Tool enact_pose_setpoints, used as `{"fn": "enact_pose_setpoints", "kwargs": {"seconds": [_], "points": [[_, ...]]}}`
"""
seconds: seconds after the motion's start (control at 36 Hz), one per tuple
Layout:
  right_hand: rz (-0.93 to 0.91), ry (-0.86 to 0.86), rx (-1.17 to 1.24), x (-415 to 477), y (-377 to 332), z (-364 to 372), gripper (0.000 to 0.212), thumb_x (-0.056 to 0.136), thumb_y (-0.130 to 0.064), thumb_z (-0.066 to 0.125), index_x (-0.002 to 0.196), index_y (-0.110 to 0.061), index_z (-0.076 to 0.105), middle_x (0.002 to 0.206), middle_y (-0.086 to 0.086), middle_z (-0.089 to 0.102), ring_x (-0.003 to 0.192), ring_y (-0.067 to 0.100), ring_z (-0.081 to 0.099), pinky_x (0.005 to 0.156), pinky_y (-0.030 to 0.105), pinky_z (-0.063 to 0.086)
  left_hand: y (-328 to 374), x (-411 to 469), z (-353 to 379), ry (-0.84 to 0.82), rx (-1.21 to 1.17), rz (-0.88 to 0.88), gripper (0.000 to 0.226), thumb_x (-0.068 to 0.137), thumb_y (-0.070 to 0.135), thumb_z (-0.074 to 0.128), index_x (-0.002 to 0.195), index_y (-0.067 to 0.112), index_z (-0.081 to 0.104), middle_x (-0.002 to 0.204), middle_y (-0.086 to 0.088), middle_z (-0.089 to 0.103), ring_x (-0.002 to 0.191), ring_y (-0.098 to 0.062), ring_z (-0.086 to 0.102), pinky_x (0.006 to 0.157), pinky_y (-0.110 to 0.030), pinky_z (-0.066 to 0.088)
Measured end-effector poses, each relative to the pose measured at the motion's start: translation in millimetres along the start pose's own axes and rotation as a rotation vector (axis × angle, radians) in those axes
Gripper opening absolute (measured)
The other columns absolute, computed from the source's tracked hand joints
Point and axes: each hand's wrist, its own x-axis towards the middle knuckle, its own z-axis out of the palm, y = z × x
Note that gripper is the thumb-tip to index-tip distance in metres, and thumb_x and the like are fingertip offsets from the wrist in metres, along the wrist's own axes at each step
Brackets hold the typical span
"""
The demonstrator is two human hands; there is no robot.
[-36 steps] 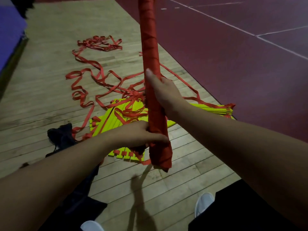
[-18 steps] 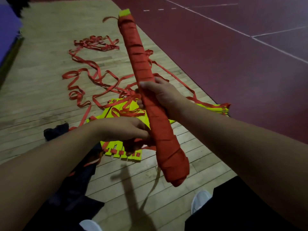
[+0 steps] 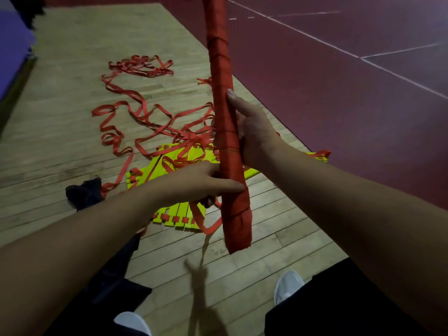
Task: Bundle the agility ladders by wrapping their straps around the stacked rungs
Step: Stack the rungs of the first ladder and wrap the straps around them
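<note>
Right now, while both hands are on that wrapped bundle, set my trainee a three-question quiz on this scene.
1. Which hand grips the red-wrapped bundle higher up: the left hand or the right hand?
2. True or false: the bundle lies flat on the wooden floor.
3. Pick one. On the floor behind the bundle lie: A) yellow rungs tangled with loose red straps; B) blue cones; C) a coiled rope.

Key: 1 the right hand; 2 false, both hands hold it roughly upright, off the floor; 3 A.
</note>
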Motion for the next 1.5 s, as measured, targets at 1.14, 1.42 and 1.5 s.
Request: {"fn": "enact_pose_setpoints", "kwargs": {"seconds": [1.14,1.42,1.5], "points": [[0.001,0.205,0.098,7,-3,-6,0.052,0.096,-0.067,0.045,0.095,-0.015,0.05,0.073,0.005,0.05,0.057,0.016,0.051,0.053,0.025,0.046,-12,2,-3,-0.199,0.158,-0.1,0.059,0.072,0.065,0.07,0.111,0.022,0.065,0.071,0.003,0.067,0.068,-0.015,0.064,0.074,-0.036,0.053],[0.007,0.267,0.081,4,-3,-17,0.039,0.091,-0.046,0.069,0.103,-0.01,0.061,0.093,0.016,0.071,0.079,0.029,0.073,0.078,0.044,0.062,-23,12,6,0.079,0.373,-0.076,0.047,0.077,0.068,0.067,0.102,0.028,0.064,0.086,0.003,0.074,0.063,-0.011,0.071,0.06,-0.031,0.06],[0.043,0.238,0.069,1,-6,-20,0.044,0.093,-0.043,0.067,0.113,-0.004,0.06,0.099,0.02,0.07,0.074,0.028,0.073,0.071,0.039,0.063,-17,9,0,0.036,0.521,-0.131,0.069,0.065,0.078,0.058,0.098,0.018,0.064,0.078,-0.001,0.073,0.058,-0.012,0.07,0.056,-0.028,0.058]]}}
